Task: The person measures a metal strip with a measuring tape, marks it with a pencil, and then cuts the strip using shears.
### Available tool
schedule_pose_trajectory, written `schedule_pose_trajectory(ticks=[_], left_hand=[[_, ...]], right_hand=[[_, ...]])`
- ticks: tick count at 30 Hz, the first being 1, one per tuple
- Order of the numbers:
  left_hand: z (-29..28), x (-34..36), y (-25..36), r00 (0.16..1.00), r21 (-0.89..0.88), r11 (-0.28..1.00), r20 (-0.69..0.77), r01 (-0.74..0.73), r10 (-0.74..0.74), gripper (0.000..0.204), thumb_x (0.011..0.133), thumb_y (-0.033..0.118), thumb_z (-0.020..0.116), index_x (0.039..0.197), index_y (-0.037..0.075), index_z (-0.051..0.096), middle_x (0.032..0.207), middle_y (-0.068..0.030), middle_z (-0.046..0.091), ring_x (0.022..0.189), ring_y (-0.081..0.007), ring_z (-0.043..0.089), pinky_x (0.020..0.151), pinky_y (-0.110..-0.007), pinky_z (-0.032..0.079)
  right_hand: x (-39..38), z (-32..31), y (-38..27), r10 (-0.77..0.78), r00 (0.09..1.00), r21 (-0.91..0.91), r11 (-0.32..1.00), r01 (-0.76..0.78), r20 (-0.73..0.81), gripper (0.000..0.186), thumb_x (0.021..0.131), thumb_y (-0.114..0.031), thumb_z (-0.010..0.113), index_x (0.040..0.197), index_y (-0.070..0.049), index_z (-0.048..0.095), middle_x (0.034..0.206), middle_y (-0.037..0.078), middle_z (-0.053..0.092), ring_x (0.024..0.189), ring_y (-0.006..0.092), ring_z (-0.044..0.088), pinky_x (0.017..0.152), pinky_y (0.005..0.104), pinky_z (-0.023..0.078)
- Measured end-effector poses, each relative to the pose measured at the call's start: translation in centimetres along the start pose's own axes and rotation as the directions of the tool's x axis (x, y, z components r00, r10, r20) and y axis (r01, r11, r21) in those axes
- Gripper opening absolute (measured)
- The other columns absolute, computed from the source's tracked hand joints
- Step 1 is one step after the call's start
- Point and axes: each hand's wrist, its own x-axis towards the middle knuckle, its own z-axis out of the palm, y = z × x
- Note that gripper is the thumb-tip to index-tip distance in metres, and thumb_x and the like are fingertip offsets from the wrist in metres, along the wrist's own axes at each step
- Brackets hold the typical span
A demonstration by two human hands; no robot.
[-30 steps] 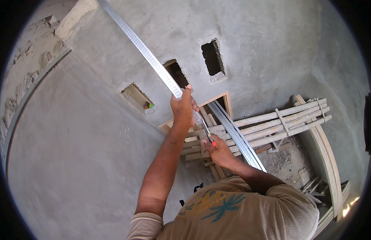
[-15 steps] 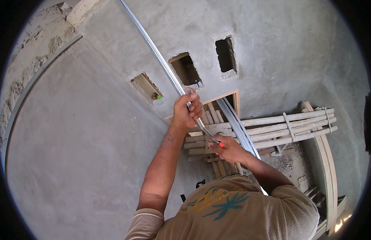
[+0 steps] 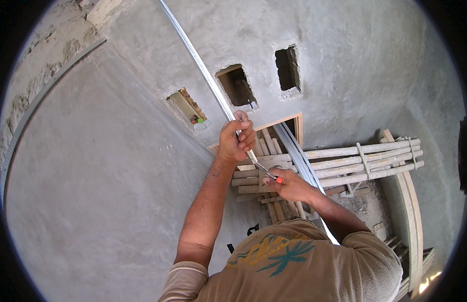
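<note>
Metal strip (image 3: 203, 70) gripped by left hand (image 3: 235, 141), right hand (image 3: 289, 185) at its lower end

The floor (image 3: 362, 204) is rough, grey and dusty, and shows only in a small patch by the plastered wall. A bundle of long pale wooden poles (image 3: 344, 161) lies across it. More poles (image 3: 274, 211) lie under that bundle, crossing it. Curved wooden strips (image 3: 412, 201) rest at the bundle's right end.
</note>
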Motion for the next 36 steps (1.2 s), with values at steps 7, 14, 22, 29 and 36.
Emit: schedule_pose_trajectory(ticks=[7, 14, 22, 29, 36], left_hand=[[-2.6, -0.6, -1.0, 0.997, 0.032, 0.999, -0.072, -0.032, 0.034, 0.014, 0.086, 0.015, 0.062, 0.094, 0.012, 0.05, 0.063, -0.0031, 0.046, 0.048, -0.0146, 0.043, 0.044, -0.031, 0.041], [-4.3, -0.4, -2.7, 0.93, 0.341, 0.939, -0.354, 0.033, 0.096, 0.014, 0.094, 0.013, 0.064, 0.101, 0.012, 0.052, 0.078, -0.0003, 0.05, 0.065, -0.0136, 0.05, 0.064, -0.033, 0.052], [-6.7, -0.6, -4.8, 0.899, 0.349, 0.932, -0.432, 0.094, 0.071, 0.012, 0.095, 0.015, 0.065, 0.1, 0.013, 0.054, 0.077, 0.0019, 0.047, 0.065, -0.0109, 0.047, 0.069, -0.034, 0.05], [-7.8, -0.6, -4.6, 0.902, 0.141, 0.984, -0.43, 0.112, -0.041, 0.017, 0.093, 0.022, 0.068, 0.096, 0.015, 0.053, 0.079, 0.003, 0.048, 0.069, -0.012, 0.049, 0.07, -0.035, 0.05], [-4.8, -0.1, -4.6, 0.929, 0.251, 0.959, -0.368, 0.128, -0.027, 0.021, 0.099, 0.03, 0.069, 0.098, 0.017, 0.053, 0.081, 0.0032, 0.049, 0.074, -0.0137, 0.052, 0.076, -0.041, 0.053]], right_hand=[[0.5, 2.0, -0.4, 0.073, 0.996, -0.072, 0.994, -0.077, -0.049, 0.036, 0.104, -0.032, 0.055, 0.12, 0.0, 0.059, 0.093, 0.028, 0.068, 0.093, 0.0438, 0.066, 0.085, 0.0488, 0.05], [2.1, 4.0, 1.8, 0.167, 0.982, -0.058, 0.983, -0.172, -0.091, 0.031, 0.104, -0.028, 0.054, 0.11, 0.003, 0.057, 0.083, 0.026, 0.066, 0.082, 0.0426, 0.066, 0.077, 0.0484, 0.05], [3.2, 6.2, 4.4, 0.211, 0.975, -0.104, 0.97, -0.218, -0.072, 0.033, 0.101, -0.023, 0.052, 0.122, 0.001, 0.059, 0.104, 0.032, 0.067, 0.105, 0.0515, 0.063, 0.089, 0.0554, 0.049], [2.1, 6.4, 4.1, 0.205, 0.976, -0.037, 0.977, -0.208, -0.07, 0.035, 0.101, -0.028, 0.055, 0.117, 0.002, 0.059, 0.1, 0.031, 0.067, 0.103, 0.05, 0.063, 0.088, 0.0531, 0.049], [0.6, 7.5, 7.1, 0.3, 0.954, 0.52, 0.813, -0.262, 0.013, 0.023, 0.104, -0.028, 0.056, 0.102, -0.005, 0.059, 0.073, 0.006, 0.058, 0.062, 0.0183, 0.059, 0.059, 0.0344, 0.049]])
